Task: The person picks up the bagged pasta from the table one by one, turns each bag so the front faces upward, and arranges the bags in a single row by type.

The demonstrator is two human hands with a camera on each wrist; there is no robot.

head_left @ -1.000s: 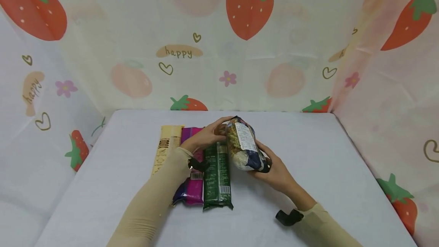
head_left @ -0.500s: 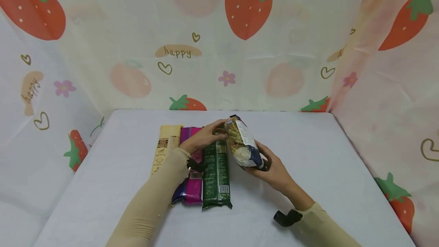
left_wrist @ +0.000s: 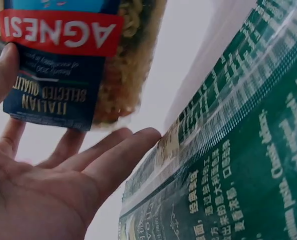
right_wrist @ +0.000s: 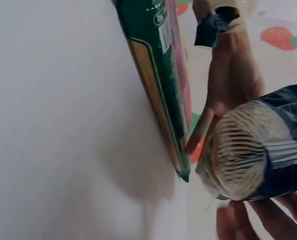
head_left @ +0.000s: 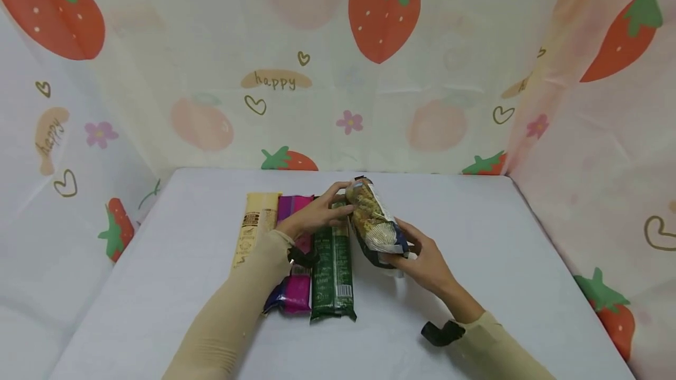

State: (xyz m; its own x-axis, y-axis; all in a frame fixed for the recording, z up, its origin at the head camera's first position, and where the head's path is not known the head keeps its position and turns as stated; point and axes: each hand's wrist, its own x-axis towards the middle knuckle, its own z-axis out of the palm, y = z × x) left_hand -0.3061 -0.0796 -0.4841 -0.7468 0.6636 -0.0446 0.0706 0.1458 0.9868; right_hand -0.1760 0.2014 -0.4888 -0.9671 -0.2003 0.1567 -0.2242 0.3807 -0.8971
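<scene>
My right hand (head_left: 428,260) grips the near end of a clear and dark blue bag of pasta (head_left: 372,219), lifted and tilted above the table. Its red AGNESI label (left_wrist: 61,32) appears upside down in the left wrist view, and a striped end (right_wrist: 241,150) faces the right wrist camera. At the bag's far end is my left hand (head_left: 317,213), fingers mostly straight and spread, with the thumb against the bag. Just below the left hand lies a green pasta packet (head_left: 333,274), its top partly covered by the fingers.
A magenta packet (head_left: 298,301) and a yellow packet (head_left: 259,216) lie side by side left of the green one, partly behind the left arm. The white table (head_left: 459,210) is enclosed by strawberry-print cloth walls (head_left: 327,92).
The pasta bag has rolled in my right hand, so its white label has turned away to the right and more pasta shows. My left fingers have loosened from its far end.
</scene>
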